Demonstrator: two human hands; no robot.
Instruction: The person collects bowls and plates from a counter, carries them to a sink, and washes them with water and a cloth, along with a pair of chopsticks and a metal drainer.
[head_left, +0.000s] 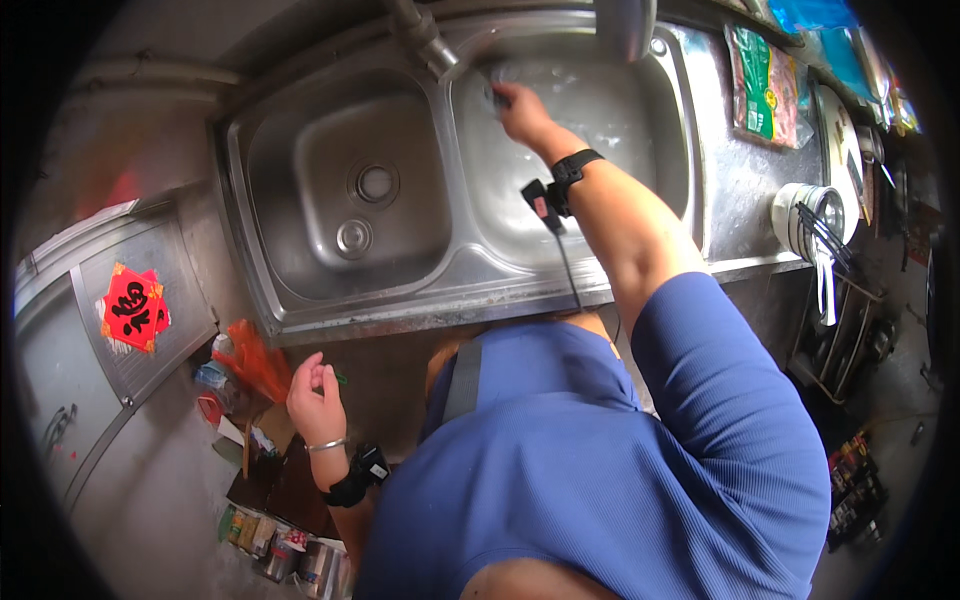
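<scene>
My right hand (523, 112) reaches into the right basin (630, 150) of a stainless steel double sink, near the divider. Its fingers close on a dark object (495, 96), too blurred to name. A faucet (431, 45) hangs over the divider just left of that hand. Below and outside the sink's front edge, my left hand (315, 397) hangs with loosely curled fingers and no object plainly in it. A small green thing shows beside its fingertips; whether they touch is unclear. The left basin (285, 225) has two round drain fittings (375, 182) in its floor.
On the counter right of the sink lie a green and pink plastic packet (761, 90) and stacked metal pots (810, 217), their handles past the edge. An orange plastic bag (255, 360) is low at left. A cable (568, 266) trails from my right wrist device.
</scene>
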